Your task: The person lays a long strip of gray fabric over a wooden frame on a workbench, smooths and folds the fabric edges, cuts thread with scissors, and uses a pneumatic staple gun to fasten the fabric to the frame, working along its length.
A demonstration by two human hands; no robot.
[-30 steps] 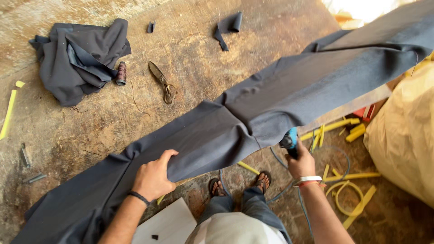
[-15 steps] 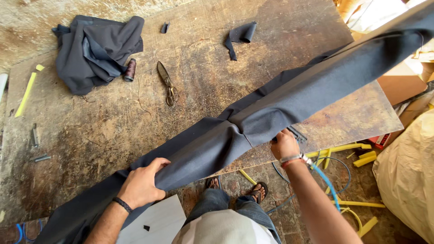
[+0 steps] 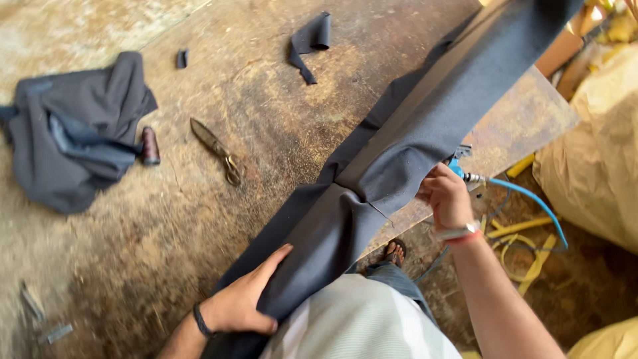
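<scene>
Where scissors (image 3: pixel 218 150) lie, the worn workbench (image 3: pixel 199 219) looks dusty, perhaps wooden.

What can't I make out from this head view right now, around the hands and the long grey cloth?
- Blue tool: mostly hidden behind the right hand and the long grey cloth; its kind is unclear.
- Cloth ends: both cut off, by the top edge and the bottom edge.
- Left hand: fingertips lie flat on the cloth; grip underneath unseen.
- Small metal bits at lower left: blurred, too small to identify.
- Blue hose: far end lost among floor clutter.
</scene>
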